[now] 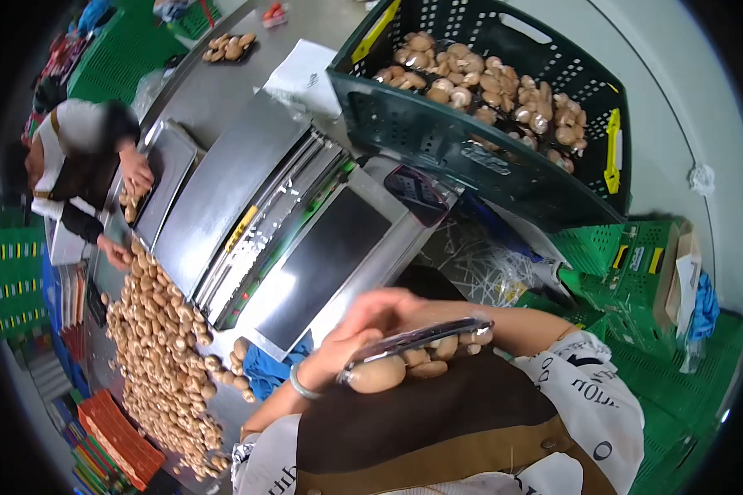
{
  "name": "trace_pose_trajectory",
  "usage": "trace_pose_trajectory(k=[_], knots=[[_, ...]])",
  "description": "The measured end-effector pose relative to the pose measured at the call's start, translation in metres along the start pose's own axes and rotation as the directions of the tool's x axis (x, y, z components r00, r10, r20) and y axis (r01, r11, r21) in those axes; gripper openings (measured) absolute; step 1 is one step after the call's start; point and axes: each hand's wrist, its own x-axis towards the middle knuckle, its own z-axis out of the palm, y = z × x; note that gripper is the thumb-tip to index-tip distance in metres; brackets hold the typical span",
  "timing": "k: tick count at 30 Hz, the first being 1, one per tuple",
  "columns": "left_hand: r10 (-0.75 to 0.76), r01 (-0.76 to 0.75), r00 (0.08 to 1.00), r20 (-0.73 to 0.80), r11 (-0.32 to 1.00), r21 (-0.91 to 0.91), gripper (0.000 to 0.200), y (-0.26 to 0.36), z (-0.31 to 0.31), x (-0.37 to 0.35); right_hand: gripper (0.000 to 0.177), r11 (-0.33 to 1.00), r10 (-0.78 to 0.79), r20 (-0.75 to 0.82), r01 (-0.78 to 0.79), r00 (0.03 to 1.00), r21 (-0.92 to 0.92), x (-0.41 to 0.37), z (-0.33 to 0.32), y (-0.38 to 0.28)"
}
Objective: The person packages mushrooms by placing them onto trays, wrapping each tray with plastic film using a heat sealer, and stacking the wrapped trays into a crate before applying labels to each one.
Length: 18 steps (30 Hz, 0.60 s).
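A tray of brown mushrooms [417,363] is held tilted close to my chest, its dark underside turned away and the mushrooms facing my apron. Shiny film seems to cover it. At the tray's left end is my left hand [338,351], with a bracelet on the wrist and its fingers closed on the tray edge. My right hand [384,307] is behind the tray's dark side, close to my left hand. Motion blurs its fingers, and the tray hides part of it. Just beyond both hands stands a metal wrapping machine [322,264] with a dark flat plate.
A dark green crate [470,157] at the upper right holds several mushroom trays. Loose mushrooms [157,355] cover the left table, near a blue cloth [272,371]. Across the table, another person's hands [136,173] are at a metal tray. Green crates [627,264] stand at right.
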Motion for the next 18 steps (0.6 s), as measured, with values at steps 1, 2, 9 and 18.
trace_pose_trajectory(k=[1,2,9,18], knots=[[-0.121,0.119,0.992,0.035,0.992,0.043,0.031,0.001,0.006,0.002,0.021,0.975,0.08,-0.041,-0.087,0.996,-0.204,-0.001,-0.015,-0.013],[-0.235,0.23,0.971,0.051,0.968,0.097,0.031,0.0,0.01,0.005,0.023,0.889,0.194,-0.126,-0.228,0.973,-0.397,-0.005,-0.03,-0.028],[-0.458,0.397,0.889,0.019,0.79,0.468,0.035,-0.014,0.01,0.048,0.053,0.669,0.144,-0.237,-0.271,0.961,-0.692,-0.006,-0.029,-0.119],[-0.354,0.457,0.813,-0.462,0.88,0.13,0.011,0.0,-0.022,0.126,0.047,0.974,-0.103,-0.941,0.227,0.323,-0.028,-0.133,-0.199,-0.177]])
